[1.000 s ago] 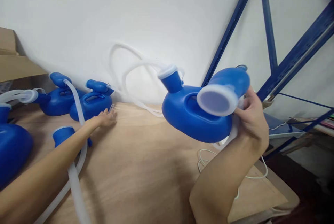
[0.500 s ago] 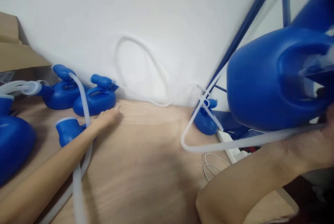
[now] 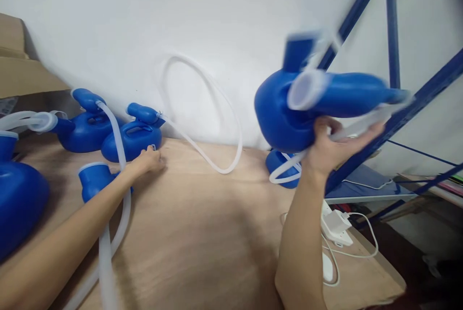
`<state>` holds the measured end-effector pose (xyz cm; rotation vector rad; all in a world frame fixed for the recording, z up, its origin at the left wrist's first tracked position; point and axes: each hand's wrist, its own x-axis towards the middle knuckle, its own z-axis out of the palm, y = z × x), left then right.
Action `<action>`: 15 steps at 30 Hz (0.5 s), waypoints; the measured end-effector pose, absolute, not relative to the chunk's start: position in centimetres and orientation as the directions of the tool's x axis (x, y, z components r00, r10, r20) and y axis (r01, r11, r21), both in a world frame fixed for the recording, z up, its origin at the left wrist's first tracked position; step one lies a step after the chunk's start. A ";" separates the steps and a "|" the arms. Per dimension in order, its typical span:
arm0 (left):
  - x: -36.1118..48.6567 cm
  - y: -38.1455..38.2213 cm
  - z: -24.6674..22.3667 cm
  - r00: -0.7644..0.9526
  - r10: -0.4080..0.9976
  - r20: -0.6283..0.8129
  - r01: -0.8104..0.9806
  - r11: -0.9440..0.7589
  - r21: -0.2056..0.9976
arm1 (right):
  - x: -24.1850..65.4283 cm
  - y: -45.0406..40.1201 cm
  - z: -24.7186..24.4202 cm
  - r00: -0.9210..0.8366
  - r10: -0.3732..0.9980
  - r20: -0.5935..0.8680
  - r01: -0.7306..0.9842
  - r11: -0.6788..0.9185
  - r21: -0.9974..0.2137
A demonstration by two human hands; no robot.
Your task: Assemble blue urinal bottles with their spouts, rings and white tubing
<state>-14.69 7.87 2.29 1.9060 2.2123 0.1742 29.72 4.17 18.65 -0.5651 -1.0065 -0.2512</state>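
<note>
My right hand (image 3: 325,148) holds up a blue plastic urinal bottle (image 3: 271,112) over the right side of the table, fingers around its handle area and along a whitish tube (image 3: 356,129). Blurred by motion, the bottle shows its neck upward and a blue funnel piece (image 3: 350,93) with a pale rim across it. My left hand (image 3: 150,159) rests on the table with fingers curled; a small clear piece (image 3: 154,147) shows at the fingertips, too small to name. Right behind that hand stands another blue urinal bottle (image 3: 133,139), its white hose (image 3: 202,153) looping against the wall.
More blue bottles (image 3: 85,131) stand at the left beside a cardboard box (image 3: 29,74). One bottle (image 3: 282,168) sits at the back right. A white power strip (image 3: 336,225) with cables lies on the wooden table (image 3: 202,233) near a blue metal frame (image 3: 392,25).
My right hand has brought the bottle leftward from the right edge, and it is turned differently. The hose by the wall has dropped lower. My left hand has hardly moved.
</note>
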 end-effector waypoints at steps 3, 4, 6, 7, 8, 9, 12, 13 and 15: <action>-14.7 7.8 3.1 -0.174 0.974 -0.144 0.958 0.201 0.203 | 25.6 6.8 15.9 0.454 0.337 0.824 0.421 0.734 -0.533; -14.7 7.8 3.4 -0.168 0.973 -0.161 0.957 0.200 0.210 | 24.6 7.6 14.8 0.443 0.411 0.797 0.436 0.678 -0.592; -14.9 7.8 3.9 -0.138 0.972 -0.189 0.956 0.181 0.232 | 23.0 9.2 12.4 0.482 0.520 0.705 0.450 0.544 -0.708; -15.0 7.7 4.0 -0.120 0.973 -0.199 0.955 0.168 0.244 | 22.4 9.9 11.2 0.493 0.576 0.652 0.441 0.481 -0.758; -15.1 7.7 4.2 -0.103 0.973 -0.207 0.955 0.155 0.255 | 21.9 10.5 10.1 0.492 0.623 0.608 0.434 0.430 -0.792; -15.3 7.7 4.2 -0.089 0.973 -0.211 0.954 0.144 0.262 | 21.5 10.9 9.2 0.482 0.659 0.578 0.433 0.395 -0.810; -15.6 7.8 4.2 -0.061 0.973 -0.221 0.953 0.122 0.276 | 21.0 11.5 7.7 0.425 0.695 0.580 0.452 0.392 -0.801; -15.6 7.8 4.2 -0.053 0.973 -0.224 0.953 0.117 0.280 | 21.1 11.6 7.7 0.411 0.684 0.603 0.464 0.412 -0.784; -15.7 7.9 4.1 -0.043 0.972 -0.230 0.952 0.110 0.285 | 21.7 11.6 8.6 0.367 0.654 0.662 0.516 0.449 -0.730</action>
